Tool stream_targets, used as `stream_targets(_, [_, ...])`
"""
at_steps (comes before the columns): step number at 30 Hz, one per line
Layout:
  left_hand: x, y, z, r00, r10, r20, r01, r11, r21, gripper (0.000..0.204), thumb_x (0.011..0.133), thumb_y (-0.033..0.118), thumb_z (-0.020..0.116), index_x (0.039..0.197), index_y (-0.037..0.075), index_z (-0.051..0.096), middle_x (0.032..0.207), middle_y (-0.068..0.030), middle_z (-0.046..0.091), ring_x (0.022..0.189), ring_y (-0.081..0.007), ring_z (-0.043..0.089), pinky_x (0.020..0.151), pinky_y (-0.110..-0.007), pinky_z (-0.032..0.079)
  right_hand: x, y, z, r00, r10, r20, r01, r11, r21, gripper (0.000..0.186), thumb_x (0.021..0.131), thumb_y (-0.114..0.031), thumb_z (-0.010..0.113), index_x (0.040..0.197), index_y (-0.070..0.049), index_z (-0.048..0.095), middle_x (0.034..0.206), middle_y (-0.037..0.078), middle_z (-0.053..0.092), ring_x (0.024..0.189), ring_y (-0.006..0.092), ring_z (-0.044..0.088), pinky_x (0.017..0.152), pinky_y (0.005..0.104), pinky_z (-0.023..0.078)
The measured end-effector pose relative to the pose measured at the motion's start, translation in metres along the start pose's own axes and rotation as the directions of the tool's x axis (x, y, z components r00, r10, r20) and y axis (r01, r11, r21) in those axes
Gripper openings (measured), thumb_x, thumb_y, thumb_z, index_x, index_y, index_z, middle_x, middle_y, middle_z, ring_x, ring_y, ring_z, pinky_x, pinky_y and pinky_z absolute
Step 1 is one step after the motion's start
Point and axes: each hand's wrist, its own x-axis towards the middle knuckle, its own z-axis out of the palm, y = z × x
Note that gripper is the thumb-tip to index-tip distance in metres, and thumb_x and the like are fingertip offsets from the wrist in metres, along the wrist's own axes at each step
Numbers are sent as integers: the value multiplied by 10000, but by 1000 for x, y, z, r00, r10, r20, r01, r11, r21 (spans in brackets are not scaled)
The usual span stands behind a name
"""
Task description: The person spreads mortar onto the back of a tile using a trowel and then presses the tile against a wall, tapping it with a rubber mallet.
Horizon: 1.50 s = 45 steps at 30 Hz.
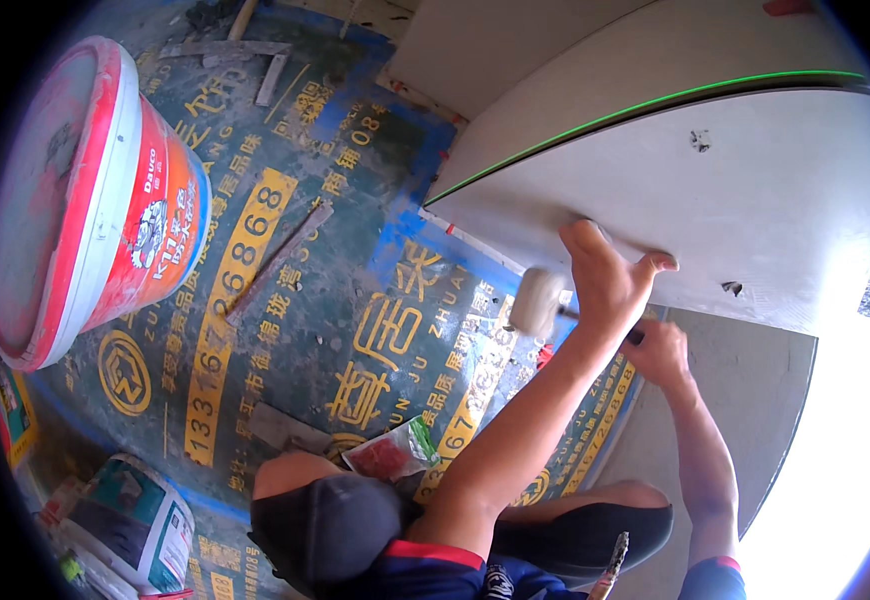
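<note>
A large pale grey tile (695,200) stands against the wall on the right, with small dark marks on its face. My left hand (610,275) presses on the tile's face near its lower edge, thumb and fingers spread. In my right hand (658,352), just below and to the right, is the dark handle of a mallet. The whitish mallet head (538,302) is close to the tile's lower edge, left of my left wrist. My left forearm crosses in front of part of the handle. Whether the head touches the tile, I cannot tell.
A bright green line (645,105) runs along the tile's upper edge. Printed green floor sheeting (355,300) carries a large red-and-white bucket (145,215), a thin strip (280,262) and a plastic bag of red pieces (392,452). Another bucket (130,520) stands at lower left.
</note>
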Motion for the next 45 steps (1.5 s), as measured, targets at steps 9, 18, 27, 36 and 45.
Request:
stream_targets(9, [2,-5,1,999,30,21,-30,999,40,815,520,258,948,972,-54,347,999,-180,399,898,-306,473,754,-414,422,11,-17,11,997,-64,-38,63,998,-25,339,747,-434,712,814,-102,733,733,121,695,706,331,678,699,445,529])
stream_targets(18, [3,4,0,998,-54,44,55,998,-19,814,529,253,947,981,-56,345,1002,-171,394,925,-291,461,797,-411,412,35,-8,18,988,-129,-81,136,987,84,349,727,-397,691,790,-54,716,748,184,685,732,365,674,724,466,533])
stream_targets(27, [3,2,-3,997,-46,63,48,998,-31,826,534,247,942,1024,-75,360,1020,-171,395,944,-292,456,824,-411,412,25,-11,8,993,29,-112,-28,1000,10,368,735,-468,690,814,-111,730,775,131,702,747,328,682,727,444,538])
stream_targets(36, [0,-20,-3,998,61,29,-61,998,23,885,577,428,921,1028,-82,356,1026,-148,398,947,-251,431,863,-407,387,-16,6,-15,991,91,-102,-85,994,63,534,791,-642,618,903,-130,719,801,124,703,804,322,685,752,432,538])
stream_targets(45, [42,77,-46,718,665,-203,-602,741,297,570,848,373,712,1161,-21,443,1068,-220,446,1021,-366,443,880,-482,364,-142,88,7,903,404,-148,-318,859,402,603,739,-622,681,861,-32,718,695,127,678,702,271,686,700,386,532])
